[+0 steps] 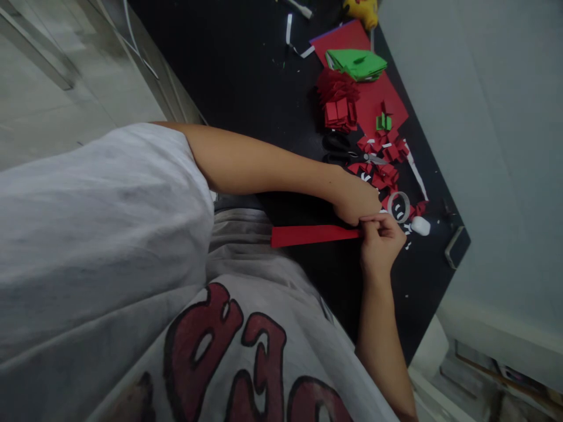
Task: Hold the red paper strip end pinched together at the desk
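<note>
A long folded red paper strip (314,235) extends from my lap over the table's near edge to my hands. My left hand (357,198) is closed at the strip's far end, back of the hand up, its fingertips mostly hidden. Touching it, my right hand (383,237) pinches the same end between thumb and fingers. A clear tape roll (399,207) lies just beyond my right hand, with a small white case (421,226) beside it. Black-handled scissors (347,153) rest beyond my left hand, among folded red paper pieces (387,176).
On the black table (246,70) are a stacked red paper piece (338,99), a green folded paper (358,64), red sheets (382,102), white strips (416,170) and a yellow object (363,10). A phone (457,247) lies at the edge by the wall.
</note>
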Demonstrator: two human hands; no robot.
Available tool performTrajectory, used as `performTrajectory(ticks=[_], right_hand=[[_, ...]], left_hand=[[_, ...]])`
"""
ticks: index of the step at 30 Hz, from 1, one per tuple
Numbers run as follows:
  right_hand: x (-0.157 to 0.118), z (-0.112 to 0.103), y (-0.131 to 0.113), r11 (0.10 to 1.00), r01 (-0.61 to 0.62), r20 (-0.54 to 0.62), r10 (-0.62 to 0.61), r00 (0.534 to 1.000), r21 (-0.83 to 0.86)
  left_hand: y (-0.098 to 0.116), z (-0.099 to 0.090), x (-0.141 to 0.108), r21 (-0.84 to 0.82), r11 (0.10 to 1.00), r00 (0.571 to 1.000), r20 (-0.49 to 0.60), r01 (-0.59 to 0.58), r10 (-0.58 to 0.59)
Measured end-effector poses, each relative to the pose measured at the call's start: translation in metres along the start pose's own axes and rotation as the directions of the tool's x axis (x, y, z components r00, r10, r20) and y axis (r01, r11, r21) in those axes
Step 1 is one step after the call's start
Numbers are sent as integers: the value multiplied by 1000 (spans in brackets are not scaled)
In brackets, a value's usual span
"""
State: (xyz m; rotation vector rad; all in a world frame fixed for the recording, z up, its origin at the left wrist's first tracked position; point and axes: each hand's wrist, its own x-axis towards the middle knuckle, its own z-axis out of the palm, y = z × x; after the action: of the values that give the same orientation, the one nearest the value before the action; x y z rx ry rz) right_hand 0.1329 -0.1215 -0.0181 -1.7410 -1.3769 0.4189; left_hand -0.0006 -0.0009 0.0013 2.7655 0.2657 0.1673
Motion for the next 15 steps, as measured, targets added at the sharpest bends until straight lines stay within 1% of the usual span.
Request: performTrajectory(ticks=[5, 9, 15], right_hand=[[0, 0, 2, 1000, -4, 3, 4, 1000, -14], [0, 0, 3, 1000, 3, 4, -2, 1000, -29], [-1, 0, 1, 1000, -8, 1, 8, 1000, -14]], left_hand=[[1, -2, -2, -22, 1000, 1000, 0, 3, -3], [0, -1, -1, -3, 1000, 1000, 5, -11, 11], [-3, 3, 1, -81, 997, 998, -58, -5, 0]])
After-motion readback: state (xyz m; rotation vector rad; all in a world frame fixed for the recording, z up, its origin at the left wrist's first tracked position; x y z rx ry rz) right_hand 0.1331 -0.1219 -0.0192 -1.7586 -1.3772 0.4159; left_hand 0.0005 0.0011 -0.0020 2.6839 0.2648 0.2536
